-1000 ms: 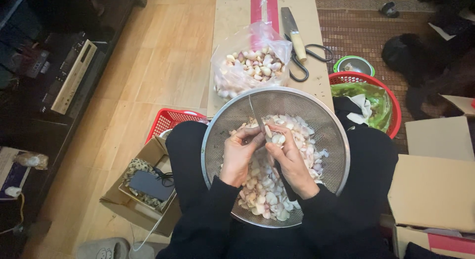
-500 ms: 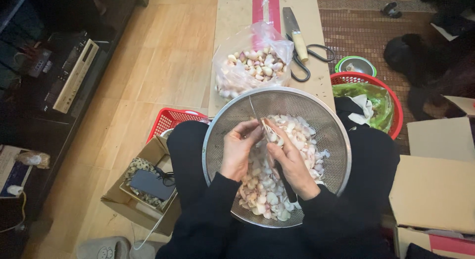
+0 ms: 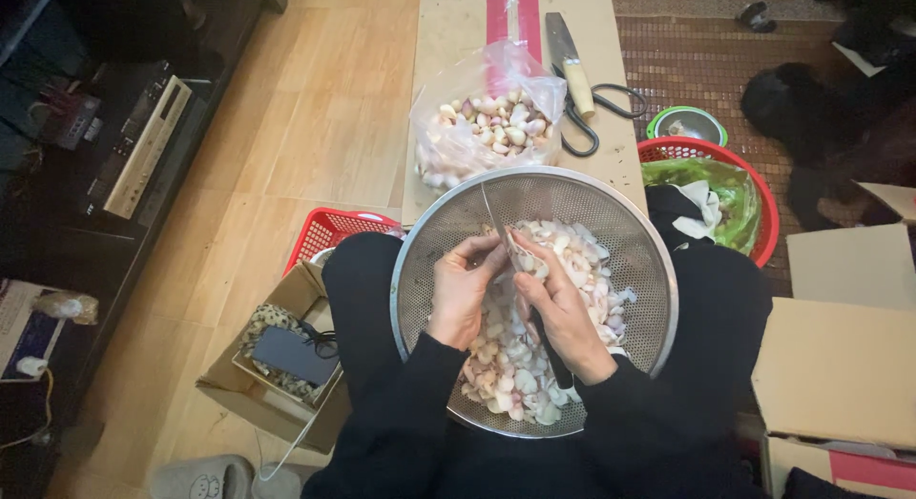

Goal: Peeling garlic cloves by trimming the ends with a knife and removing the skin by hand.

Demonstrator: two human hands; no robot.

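Observation:
A large metal colander [image 3: 434, 234] rests on my lap, holding several garlic cloves and loose skins [image 3: 563, 270]. Both hands are over its middle. My left hand [image 3: 463, 294] pinches a garlic clove [image 3: 503, 266] between the fingertips. In my right hand [image 3: 558, 308] is a thin-bladed knife [image 3: 491, 213]; the blade points up and away over the clove, and the dark handle runs down under the palm.
A clear plastic bag of garlic cloves [image 3: 487, 127] sits on a wooden board [image 3: 448, 41] ahead, with a big knife [image 3: 571, 65] and scissors [image 3: 601, 113]. A red basket [image 3: 754, 189] with a green bag is at right, another red basket [image 3: 324, 234] and a cardboard box [image 3: 286, 356] at left.
Both hands stay over the colander, turning slightly around the clove; the knife blade has tilted a little. Otherwise nothing has moved.

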